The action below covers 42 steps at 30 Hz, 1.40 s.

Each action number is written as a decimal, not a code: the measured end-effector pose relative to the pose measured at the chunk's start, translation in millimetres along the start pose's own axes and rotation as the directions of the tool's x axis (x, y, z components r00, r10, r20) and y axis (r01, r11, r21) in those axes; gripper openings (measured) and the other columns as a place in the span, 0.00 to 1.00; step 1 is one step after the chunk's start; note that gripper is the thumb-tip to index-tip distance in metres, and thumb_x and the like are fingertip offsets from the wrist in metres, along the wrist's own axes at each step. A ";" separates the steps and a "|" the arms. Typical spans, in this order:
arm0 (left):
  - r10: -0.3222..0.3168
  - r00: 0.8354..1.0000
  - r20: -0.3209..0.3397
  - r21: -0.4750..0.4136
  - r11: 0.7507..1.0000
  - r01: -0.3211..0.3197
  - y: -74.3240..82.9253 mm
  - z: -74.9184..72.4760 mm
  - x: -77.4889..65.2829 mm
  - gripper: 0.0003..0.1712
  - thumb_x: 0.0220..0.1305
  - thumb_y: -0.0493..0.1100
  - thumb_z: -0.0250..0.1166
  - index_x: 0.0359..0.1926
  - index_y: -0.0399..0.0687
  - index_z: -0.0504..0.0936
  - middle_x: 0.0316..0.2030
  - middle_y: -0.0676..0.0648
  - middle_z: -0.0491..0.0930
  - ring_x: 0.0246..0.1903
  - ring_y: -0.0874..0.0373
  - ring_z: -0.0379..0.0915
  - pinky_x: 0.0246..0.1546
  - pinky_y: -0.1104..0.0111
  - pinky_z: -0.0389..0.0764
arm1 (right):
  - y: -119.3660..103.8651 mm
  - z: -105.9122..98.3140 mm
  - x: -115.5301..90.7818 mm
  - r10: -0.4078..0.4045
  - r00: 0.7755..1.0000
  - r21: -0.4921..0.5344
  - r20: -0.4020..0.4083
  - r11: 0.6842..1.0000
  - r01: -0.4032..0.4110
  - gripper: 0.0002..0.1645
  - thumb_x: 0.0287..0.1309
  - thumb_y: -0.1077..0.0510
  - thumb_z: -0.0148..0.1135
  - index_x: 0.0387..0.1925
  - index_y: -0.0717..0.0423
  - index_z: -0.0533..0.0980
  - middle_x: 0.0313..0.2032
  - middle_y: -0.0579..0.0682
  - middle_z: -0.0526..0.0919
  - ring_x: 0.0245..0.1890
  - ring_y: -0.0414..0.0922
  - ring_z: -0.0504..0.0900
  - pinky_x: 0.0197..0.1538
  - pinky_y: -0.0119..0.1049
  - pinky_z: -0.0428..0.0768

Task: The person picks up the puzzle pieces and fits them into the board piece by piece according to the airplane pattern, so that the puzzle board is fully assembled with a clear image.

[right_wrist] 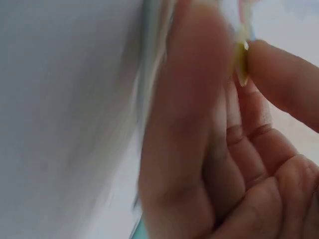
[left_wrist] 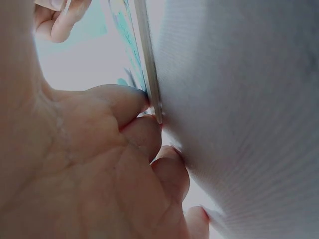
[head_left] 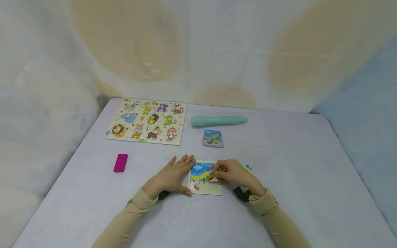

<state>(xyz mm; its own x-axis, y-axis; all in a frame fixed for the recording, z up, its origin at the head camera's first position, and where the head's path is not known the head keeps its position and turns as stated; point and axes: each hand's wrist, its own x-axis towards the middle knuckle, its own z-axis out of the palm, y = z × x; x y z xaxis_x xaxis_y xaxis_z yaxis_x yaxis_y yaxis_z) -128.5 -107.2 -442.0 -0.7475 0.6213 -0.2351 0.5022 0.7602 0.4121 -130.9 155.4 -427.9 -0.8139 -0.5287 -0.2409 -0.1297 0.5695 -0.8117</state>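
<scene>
A small jigsaw puzzle board (head_left: 214, 190) with an airplane picture lies on the table, partly filled. My left hand (head_left: 170, 175) rests at its left side, fingers spread and fairly straight; in the left wrist view the fingertips touch the edge of the board (left_wrist: 144, 55). Over the right part of the picture, my right hand (head_left: 237, 175) pinches a puzzle piece (head_left: 213, 179) between thumb and fingers. The right wrist view shows the yellowish edge of that piece (right_wrist: 242, 64) between the fingertips. Another yellow and blue piece (head_left: 248, 168) shows partly behind the right hand.
An animal peg puzzle (head_left: 144, 120) lies at the back left. Right of it are a mint-green tube-shaped object (head_left: 220, 120) and a small airplane picture card or packet (head_left: 213, 137). A magenta block (head_left: 120, 163) lies left of the left hand.
</scene>
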 end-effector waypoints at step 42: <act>-0.005 1.000 -0.001 0.006 1.000 0.005 0.8 -0.1 -1.2 0.68 0.41 0.65 0.76 0.76 0.45 0.50 0.77 0.46 0.45 0.77 0.49 0.37 0.75 0.45 0.40 | 52.8 -76.4 -49.4 0.138 0.981 -0.177 -0.138 0.971 -0.161 0.26 0.51 0.58 0.72 0.51 0.61 0.75 0.42 0.53 0.78 0.40 0.45 0.75 0.43 0.36 0.75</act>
<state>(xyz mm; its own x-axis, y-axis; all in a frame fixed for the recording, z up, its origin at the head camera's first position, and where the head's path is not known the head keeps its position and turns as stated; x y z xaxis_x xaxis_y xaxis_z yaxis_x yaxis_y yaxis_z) -127.3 -107.4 -441.3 -0.7503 0.6176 -0.2359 0.5012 0.7641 0.4062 -140.8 259.7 -418.3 -0.8942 -0.3535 -0.2747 -0.0949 0.7492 -0.6555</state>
